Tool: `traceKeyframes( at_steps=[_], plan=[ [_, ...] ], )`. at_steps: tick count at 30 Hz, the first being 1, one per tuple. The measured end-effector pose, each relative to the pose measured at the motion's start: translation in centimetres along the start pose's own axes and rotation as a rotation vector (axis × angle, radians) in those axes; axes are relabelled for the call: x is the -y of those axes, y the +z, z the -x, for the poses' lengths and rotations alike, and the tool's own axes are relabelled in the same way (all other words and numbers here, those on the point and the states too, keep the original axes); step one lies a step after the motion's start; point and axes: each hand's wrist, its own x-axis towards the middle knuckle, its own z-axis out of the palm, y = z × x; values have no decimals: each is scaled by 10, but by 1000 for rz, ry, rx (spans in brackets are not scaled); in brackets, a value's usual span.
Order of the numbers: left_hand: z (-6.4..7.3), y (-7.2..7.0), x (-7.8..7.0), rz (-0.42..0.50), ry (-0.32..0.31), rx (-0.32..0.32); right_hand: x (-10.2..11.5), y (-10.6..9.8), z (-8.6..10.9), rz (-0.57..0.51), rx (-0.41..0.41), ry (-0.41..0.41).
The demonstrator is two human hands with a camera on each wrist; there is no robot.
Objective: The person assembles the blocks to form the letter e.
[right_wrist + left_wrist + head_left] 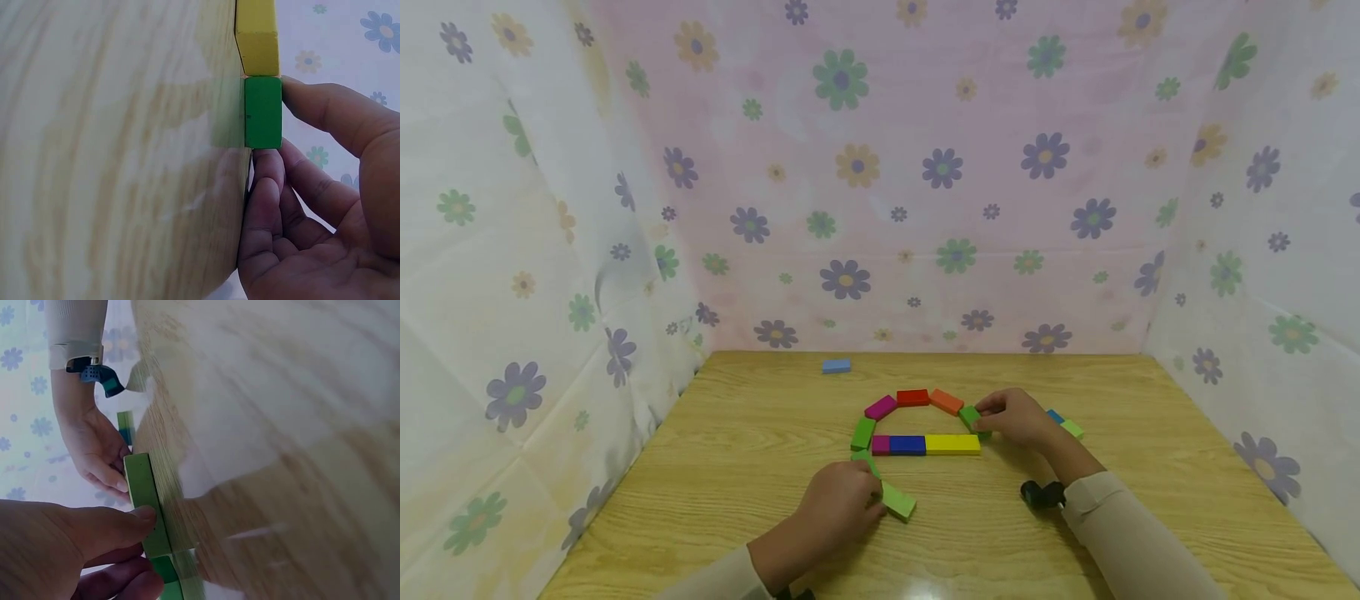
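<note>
At the lower left of a curved row of blocks, my left hand (pixel 842 504) pinches a light green block (pixel 898 502); its thumb lies on that block in the left wrist view. A green block (pixel 865 461) touches its far end. My right hand (pixel 1017 417) pinches another green block (pixel 970 418) at the right end of the curve, with thumb and fingers on either side in the right wrist view. Between them run an orange block (pixel 947 402), a red block (pixel 913 397), a magenta block (pixel 881 407) and a green block (pixel 863 434).
Inside the curve lies a straight row: a magenta block (pixel 881 445), a blue block (pixel 907 446) and a yellow block (pixel 952 444). A light blue block (pixel 837 367) lies far back. Beyond my right wrist are a blue block (pixel 1055 416) and a light green block (pixel 1072 428).
</note>
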Motion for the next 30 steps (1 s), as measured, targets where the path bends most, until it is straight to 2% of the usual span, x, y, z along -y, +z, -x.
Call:
traceKeyframes(
  at_steps=[18,30],
  plan=[
    [-1,5,3,-2,-10,-31,-2,2,-1,12,-11,6],
    [1,5,4,-1,15,-48,-2,0,-2,7,-7,2]
  ],
)
